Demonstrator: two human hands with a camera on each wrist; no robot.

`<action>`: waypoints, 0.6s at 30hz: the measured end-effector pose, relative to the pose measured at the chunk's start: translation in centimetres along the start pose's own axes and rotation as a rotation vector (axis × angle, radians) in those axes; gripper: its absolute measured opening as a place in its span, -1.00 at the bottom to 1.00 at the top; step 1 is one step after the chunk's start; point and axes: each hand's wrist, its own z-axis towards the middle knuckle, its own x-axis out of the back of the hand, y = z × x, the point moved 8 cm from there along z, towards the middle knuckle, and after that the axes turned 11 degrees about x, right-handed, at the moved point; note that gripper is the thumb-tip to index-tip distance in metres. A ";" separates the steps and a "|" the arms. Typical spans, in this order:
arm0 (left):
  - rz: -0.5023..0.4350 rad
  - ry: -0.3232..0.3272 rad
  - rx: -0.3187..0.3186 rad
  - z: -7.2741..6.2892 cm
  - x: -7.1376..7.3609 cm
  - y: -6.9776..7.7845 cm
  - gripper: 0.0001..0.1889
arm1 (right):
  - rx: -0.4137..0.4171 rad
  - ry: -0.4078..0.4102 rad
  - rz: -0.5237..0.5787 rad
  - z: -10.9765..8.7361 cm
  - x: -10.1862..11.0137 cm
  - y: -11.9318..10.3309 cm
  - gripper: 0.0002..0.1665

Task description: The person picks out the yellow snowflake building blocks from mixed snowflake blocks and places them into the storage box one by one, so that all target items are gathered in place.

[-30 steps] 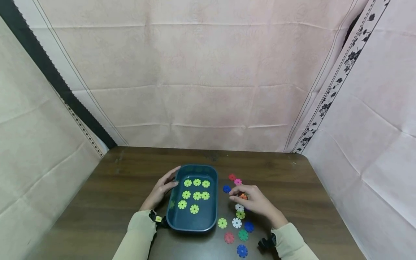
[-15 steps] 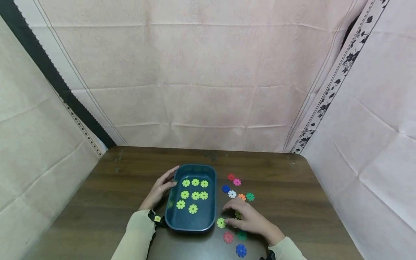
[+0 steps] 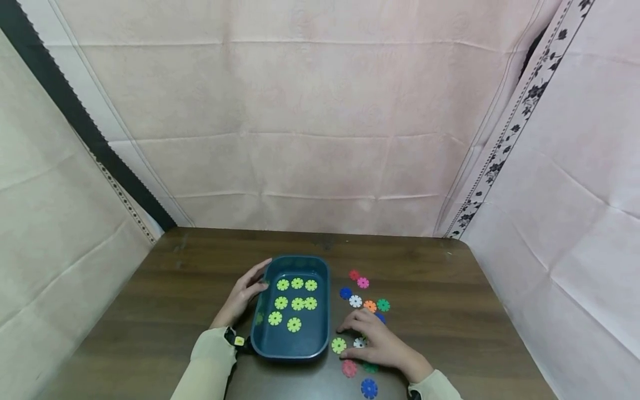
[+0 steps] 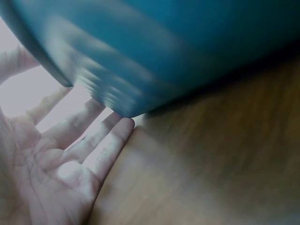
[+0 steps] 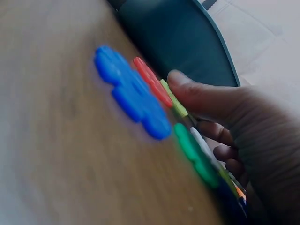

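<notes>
A dark blue tray (image 3: 290, 349) lies on the table with several yellow-green flower-shaped discs (image 3: 297, 304) spread flat inside. My left hand (image 3: 243, 295) rests against its left side; in the left wrist view, straight fingertips touch the outer wall (image 4: 140, 56). Right of the tray my right hand (image 3: 377, 343) hovers low over the loose discs, thumb and fingers apart. A single yellow-green disc (image 3: 339, 345) lies at its fingertips, and in the right wrist view the thumb overlaps that disc (image 5: 172, 97). A white disc (image 3: 359, 343) shows between thumb and fingers; others under the palm are hidden.
Beyond the right hand lie red (image 3: 354, 275), pink (image 3: 363, 283), blue (image 3: 345, 293), white (image 3: 355, 301), orange (image 3: 370, 306) and green (image 3: 383, 305) discs. Nearer are a pinkish-red disc (image 3: 349, 368) and a blue disc (image 3: 369, 388). Pale cloth (image 3: 310, 139) hangs behind the table.
My right hand has moved from the orange disc toward the front and left, to the yellow-green disc beside the tray, uncovering discs behind it. My left hand stays at the tray.
</notes>
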 end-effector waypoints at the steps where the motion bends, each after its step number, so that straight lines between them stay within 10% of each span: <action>1: 0.002 -0.002 -0.001 0.1 0.0 0.0 -0.41 | 0.002 0.002 -0.006 0.0 0.0 0.0 -0.55; 18: 0.003 0.011 0.027 0.0 0.1 0.1 -0.40 | -0.021 0.016 0.003 0.1 -0.3 0.5 -0.69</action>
